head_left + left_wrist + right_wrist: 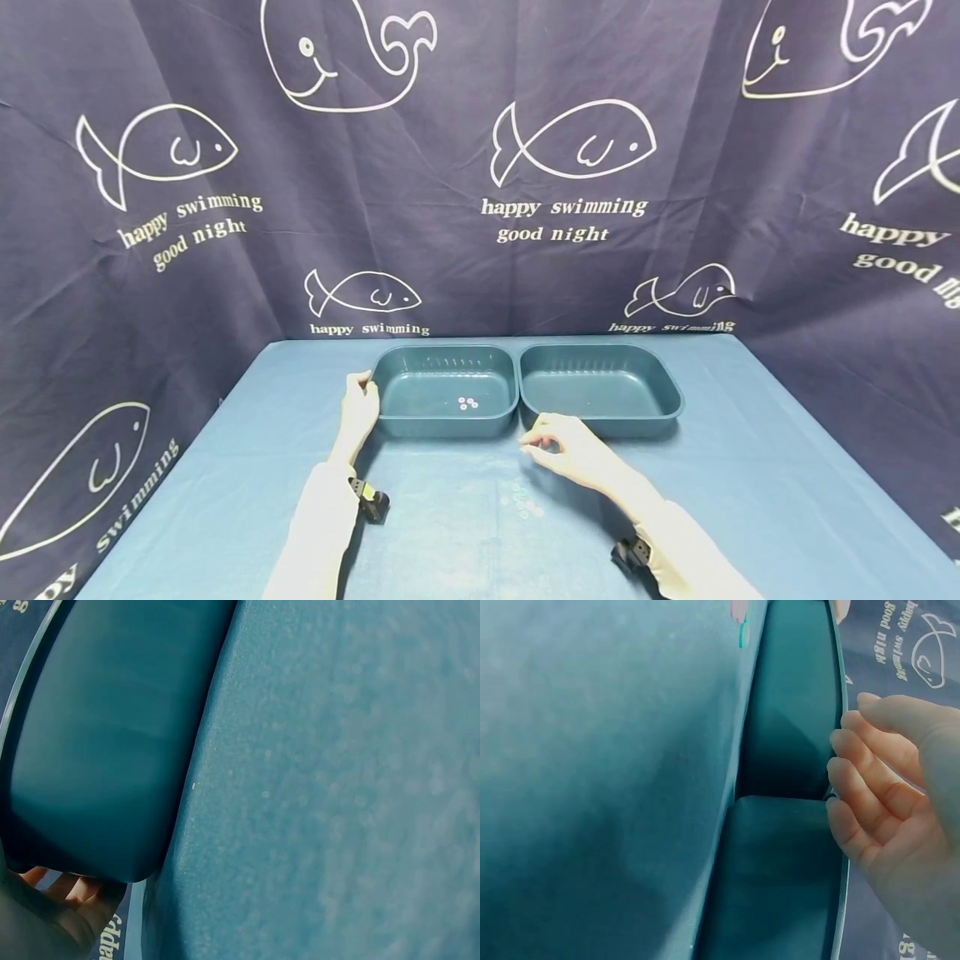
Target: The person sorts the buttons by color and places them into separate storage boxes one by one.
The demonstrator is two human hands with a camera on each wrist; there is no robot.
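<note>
In the head view, my left hand [360, 407] holds the left end of a teal plastic bin [442, 427]. Its fingers [86, 889] bend against the outside of the end wall in the left wrist view; the thumb is hidden there. Several small pale ring-shaped pieces [468, 403] lie on that bin's floor. My right hand [573, 450] hovers in front of a second teal bin [637, 429], near where the bins meet. The right wrist view shows its fingers loosely bent, thumb apart from them, nothing between. Several small green and pink pieces [522, 500] lie on the table below.
Both bins stand side by side at the back of the blue-covered table [435, 533]. A dark blue curtain [450, 250] printed with fish and whales hangs behind and along the sides. Each wrist carries a small black camera [371, 502].
</note>
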